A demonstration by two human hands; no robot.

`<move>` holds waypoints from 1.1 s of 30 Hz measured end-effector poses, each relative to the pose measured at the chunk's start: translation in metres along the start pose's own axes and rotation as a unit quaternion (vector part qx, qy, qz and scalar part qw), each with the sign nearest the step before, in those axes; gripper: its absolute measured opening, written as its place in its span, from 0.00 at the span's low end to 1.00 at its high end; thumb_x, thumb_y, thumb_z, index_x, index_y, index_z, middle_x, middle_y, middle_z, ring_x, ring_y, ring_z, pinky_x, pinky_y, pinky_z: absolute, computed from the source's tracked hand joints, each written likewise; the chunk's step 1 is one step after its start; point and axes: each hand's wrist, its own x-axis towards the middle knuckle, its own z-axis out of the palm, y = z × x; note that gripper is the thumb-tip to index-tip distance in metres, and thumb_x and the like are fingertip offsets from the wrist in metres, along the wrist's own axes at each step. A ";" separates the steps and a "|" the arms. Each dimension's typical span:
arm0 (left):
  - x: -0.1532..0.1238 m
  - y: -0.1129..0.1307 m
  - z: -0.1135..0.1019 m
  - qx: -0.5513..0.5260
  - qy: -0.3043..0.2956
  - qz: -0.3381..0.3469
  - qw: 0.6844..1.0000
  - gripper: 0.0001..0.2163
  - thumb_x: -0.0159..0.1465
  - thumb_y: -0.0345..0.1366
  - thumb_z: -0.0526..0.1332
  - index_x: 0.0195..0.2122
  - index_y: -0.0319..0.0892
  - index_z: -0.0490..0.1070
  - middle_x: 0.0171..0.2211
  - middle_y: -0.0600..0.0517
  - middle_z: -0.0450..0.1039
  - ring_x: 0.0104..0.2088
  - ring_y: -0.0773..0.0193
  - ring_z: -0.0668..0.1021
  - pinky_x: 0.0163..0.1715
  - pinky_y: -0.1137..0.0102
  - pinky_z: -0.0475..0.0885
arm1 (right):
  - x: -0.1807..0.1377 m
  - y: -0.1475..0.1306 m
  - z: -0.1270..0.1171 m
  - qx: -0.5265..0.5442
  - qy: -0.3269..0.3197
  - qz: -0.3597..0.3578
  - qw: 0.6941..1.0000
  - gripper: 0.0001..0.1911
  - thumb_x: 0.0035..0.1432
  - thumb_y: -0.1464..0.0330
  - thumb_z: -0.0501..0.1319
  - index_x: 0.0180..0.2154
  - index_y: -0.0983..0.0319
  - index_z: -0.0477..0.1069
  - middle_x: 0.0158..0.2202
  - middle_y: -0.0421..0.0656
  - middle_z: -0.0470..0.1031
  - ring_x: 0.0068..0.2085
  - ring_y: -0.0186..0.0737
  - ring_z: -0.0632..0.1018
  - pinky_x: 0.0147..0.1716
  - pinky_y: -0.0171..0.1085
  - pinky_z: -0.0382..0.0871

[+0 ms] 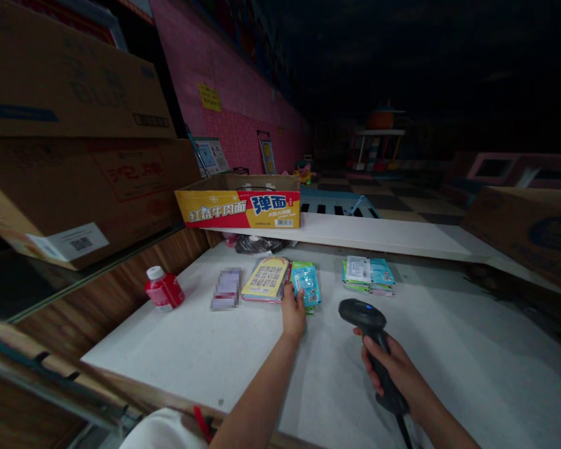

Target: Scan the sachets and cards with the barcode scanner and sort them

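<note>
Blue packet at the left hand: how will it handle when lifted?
The blue packet is likely light and somewhat bendy, since it looks thin and flat. It may drag whatever is under it along, as green edges stick out from beneath. Rolling seems unlikely, given that flat shape.

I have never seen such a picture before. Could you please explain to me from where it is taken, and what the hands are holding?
No machine works here: these are a person's two bare hands. The single picture comes from a camera worn on the head, looking forward and down. The right hand holds a dark scanner with a small blue light. The left hand touches blue packets, beside a yellow pack. Also on the white table are a red bottle, a second pile of packets and a blurred item.
</note>
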 end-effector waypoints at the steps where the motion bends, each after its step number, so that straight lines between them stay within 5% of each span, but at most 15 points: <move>1: 0.000 0.001 0.000 0.001 -0.001 0.000 1.000 0.08 0.65 0.41 0.53 0.39 0.42 0.64 0.36 0.48 0.72 0.38 0.59 0.74 0.43 0.63 0.69 | -0.003 -0.002 0.005 -0.008 0.001 -0.001 1.000 0.26 0.48 0.51 0.67 0.44 0.59 0.67 0.20 0.32 0.68 0.14 0.29 0.66 0.09 0.29 0.61; 8: -0.001 0.001 -0.002 0.042 0.003 0.018 0.999 0.06 0.66 0.37 0.53 0.39 0.42 0.64 0.36 0.48 0.71 0.39 0.59 0.74 0.44 0.63 0.68 | -0.006 -0.002 0.013 -0.022 0.015 0.005 1.000 0.23 0.47 0.50 0.67 0.36 0.59 0.67 0.19 0.33 0.68 0.14 0.30 0.67 0.09 0.29 0.60; 17: 0.001 0.005 -0.003 0.009 0.002 -0.001 1.000 0.06 0.65 0.38 0.54 0.39 0.42 0.65 0.38 0.48 0.73 0.40 0.60 0.75 0.44 0.64 0.69 | 0.005 0.006 0.002 -0.005 -0.011 -0.001 1.000 0.23 0.49 0.51 0.67 0.39 0.59 0.68 0.20 0.33 0.68 0.14 0.30 0.67 0.09 0.29 0.62; 29: -0.001 0.013 0.000 -0.088 -0.070 -0.020 0.993 0.14 0.61 0.48 0.60 0.37 0.41 0.69 0.34 0.50 0.74 0.34 0.63 0.75 0.36 0.69 0.72 | 0.040 0.018 -0.069 0.254 0.001 -0.015 0.967 0.21 0.51 0.53 0.67 0.38 0.63 0.72 0.20 0.34 0.65 0.16 0.25 0.61 0.11 0.25 0.57; 33: -0.002 0.028 0.015 -0.150 -0.113 -0.100 0.977 0.18 0.56 0.51 0.64 0.33 0.40 0.69 0.28 0.52 0.73 0.26 0.67 0.74 0.24 0.74 0.69 | 0.049 0.023 -0.077 0.331 -0.004 -0.015 0.944 0.20 0.51 0.55 0.68 0.37 0.63 0.72 0.20 0.34 0.64 0.16 0.24 0.61 0.12 0.24 0.56</move>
